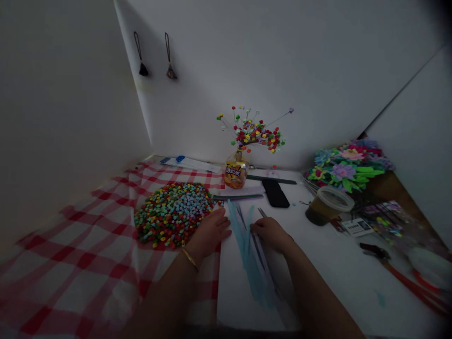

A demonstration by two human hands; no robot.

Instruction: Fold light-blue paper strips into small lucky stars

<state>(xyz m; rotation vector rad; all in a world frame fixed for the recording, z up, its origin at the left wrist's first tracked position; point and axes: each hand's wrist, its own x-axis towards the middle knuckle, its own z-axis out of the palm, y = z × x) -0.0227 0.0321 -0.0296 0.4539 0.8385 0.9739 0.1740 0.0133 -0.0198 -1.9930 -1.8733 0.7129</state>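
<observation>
On the white table surface (229, 301) lies a loose bundle of light blue and lilac strips (252, 270). My left hand (211, 231) is just left of the strips, its fingers apart and nothing in it. At the strips' right side, my right hand (271, 231) has its fingers pinched together around a thin light blue strip (248, 230). The tips of a metal tool (262, 213) stick out beyond the right hand; the rest of it is hidden. A large heap of small colourful pieces (176, 212) spreads to the left of my left hand.
A bottle (236, 174) with colourful stems stands behind the strips, near a black phone (275, 193). To the right are a plastic cup (328, 205), fabric flowers (349, 165) and pliers (376, 250). A red checked cloth (95, 240) covers the left side.
</observation>
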